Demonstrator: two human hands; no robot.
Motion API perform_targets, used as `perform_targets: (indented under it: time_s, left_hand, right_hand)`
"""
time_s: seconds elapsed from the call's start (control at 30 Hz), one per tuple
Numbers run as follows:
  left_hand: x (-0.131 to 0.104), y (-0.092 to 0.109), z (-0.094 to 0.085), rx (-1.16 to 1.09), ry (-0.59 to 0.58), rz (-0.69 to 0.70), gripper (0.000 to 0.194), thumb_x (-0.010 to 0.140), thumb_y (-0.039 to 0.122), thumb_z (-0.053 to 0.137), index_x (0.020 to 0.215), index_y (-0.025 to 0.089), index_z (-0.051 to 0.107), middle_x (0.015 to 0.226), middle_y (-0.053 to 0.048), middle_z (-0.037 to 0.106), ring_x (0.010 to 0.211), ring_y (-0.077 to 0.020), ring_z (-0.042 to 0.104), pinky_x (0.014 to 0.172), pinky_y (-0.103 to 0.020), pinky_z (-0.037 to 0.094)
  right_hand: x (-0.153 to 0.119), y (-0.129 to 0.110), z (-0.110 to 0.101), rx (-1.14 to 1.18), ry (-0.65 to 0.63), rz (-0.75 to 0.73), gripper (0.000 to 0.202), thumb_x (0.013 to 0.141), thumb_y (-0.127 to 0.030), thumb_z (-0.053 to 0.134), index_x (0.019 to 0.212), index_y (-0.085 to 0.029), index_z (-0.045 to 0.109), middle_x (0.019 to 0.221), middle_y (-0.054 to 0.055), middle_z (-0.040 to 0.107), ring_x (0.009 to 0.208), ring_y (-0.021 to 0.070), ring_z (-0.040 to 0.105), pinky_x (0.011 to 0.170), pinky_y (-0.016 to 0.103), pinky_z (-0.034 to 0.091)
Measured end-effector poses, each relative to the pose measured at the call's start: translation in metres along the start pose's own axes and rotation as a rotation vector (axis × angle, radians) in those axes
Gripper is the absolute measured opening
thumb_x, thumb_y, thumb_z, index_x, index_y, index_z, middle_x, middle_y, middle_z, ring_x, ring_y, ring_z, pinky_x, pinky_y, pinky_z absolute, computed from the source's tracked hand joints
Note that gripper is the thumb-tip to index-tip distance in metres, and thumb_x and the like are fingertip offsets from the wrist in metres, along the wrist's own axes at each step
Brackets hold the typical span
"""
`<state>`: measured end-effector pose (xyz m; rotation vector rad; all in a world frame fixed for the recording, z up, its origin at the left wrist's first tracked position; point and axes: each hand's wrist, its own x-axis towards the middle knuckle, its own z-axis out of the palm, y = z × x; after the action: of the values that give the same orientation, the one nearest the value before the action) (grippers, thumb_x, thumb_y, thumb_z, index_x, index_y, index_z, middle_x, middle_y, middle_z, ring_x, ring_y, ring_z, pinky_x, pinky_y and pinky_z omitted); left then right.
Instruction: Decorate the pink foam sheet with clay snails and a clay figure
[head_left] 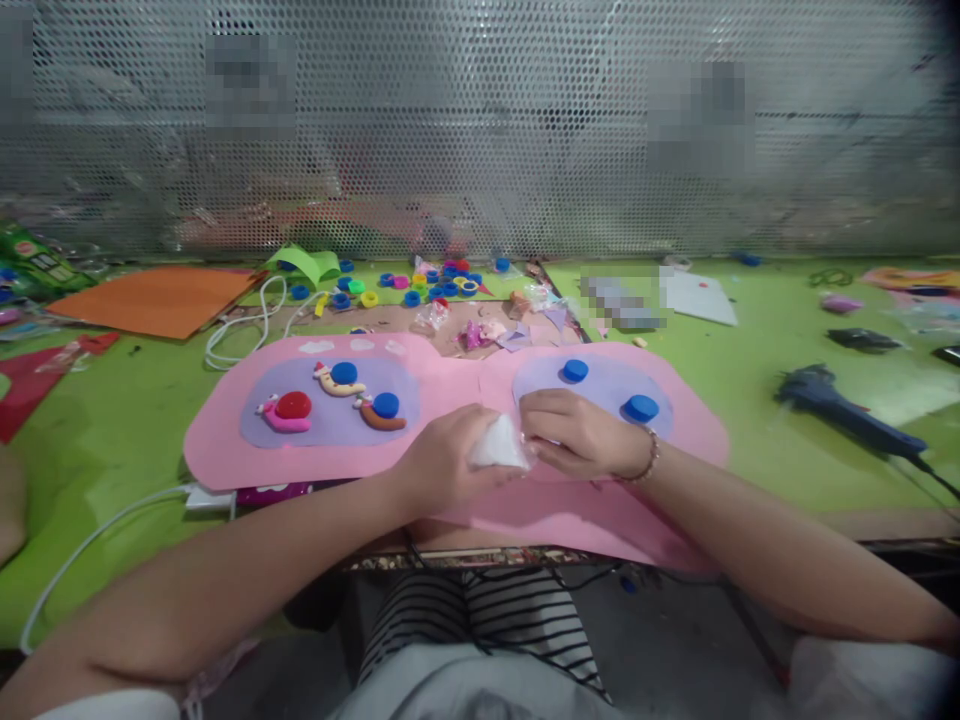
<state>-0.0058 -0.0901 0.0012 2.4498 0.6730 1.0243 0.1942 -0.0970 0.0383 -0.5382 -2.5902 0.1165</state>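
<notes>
My left hand is closed around a white lump in clear plastic wrap, which looks like a packet of soft clay. At the packet's right side, the curled fingers of my right hand pinch the edge of the wrap. Both hands are above a pink paper cutout with two lavender panels. On the left panel sit three clay snails: a pink one with a red cap, a cream one and a brown one with blue caps. Two blue bottle caps lie on the right panel.
Many coloured caps and paper scraps lie behind the cutout. At the right rests a glue gun with its cord. Orange paper and a white cable are on the left. A perforated metal screen closes the back.
</notes>
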Motion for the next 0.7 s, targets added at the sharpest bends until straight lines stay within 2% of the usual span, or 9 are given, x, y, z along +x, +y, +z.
perform_targets:
  time_s: [0.17,0.3,0.5,0.7]
  left_hand:
    - [0.0001,0.0034,-0.0016,0.0,-0.043,0.011,0.044,0.072,0.043,0.059,0.1,0.011,0.049,0.087,-0.009,0.06,0.081,-0.0202,0.059,0.069,-0.033,0.048]
    - [0.0002,0.007,-0.0045,0.005,-0.097,-0.014,0.041,0.071,0.043,0.059,0.097,0.012,0.048,0.085,-0.008,0.059,0.078,-0.0194,0.058,0.066,-0.032,0.048]
    - [0.0005,0.0069,-0.0048,0.017,-0.107,0.009,0.04,0.074,0.041,0.057,0.099,0.012,0.048,0.085,-0.009,0.059,0.079,-0.0193,0.057,0.066,-0.033,0.048]
    - [-0.0004,0.002,-0.0022,0.019,-0.06,0.01,0.041,0.075,0.042,0.057,0.101,0.012,0.048,0.087,-0.009,0.06,0.081,-0.019,0.057,0.069,-0.033,0.048]
  right_hand:
    - [-0.0018,0.0027,0.0037,0.062,-0.071,0.072,0.037,0.093,-0.04,0.017,0.073,-0.019,0.039,0.065,0.003,0.044,0.06,0.0147,0.037,0.057,0.026,0.031]
    - [-0.0013,0.0019,0.0042,0.081,-0.117,0.097,0.042,0.092,-0.046,0.014,0.071,-0.019,0.038,0.064,0.003,0.043,0.058,0.0141,0.035,0.056,0.026,0.03]
    - [-0.0003,0.0009,0.0049,0.122,-0.093,0.08,0.042,0.092,-0.045,0.016,0.068,-0.019,0.038,0.061,0.002,0.043,0.056,0.0136,0.036,0.055,0.025,0.029]
    - [-0.0001,-0.0018,0.0059,0.146,-0.044,0.066,0.037,0.094,-0.033,0.022,0.064,-0.019,0.038,0.056,0.002,0.043,0.054,0.0131,0.036,0.053,0.025,0.028]
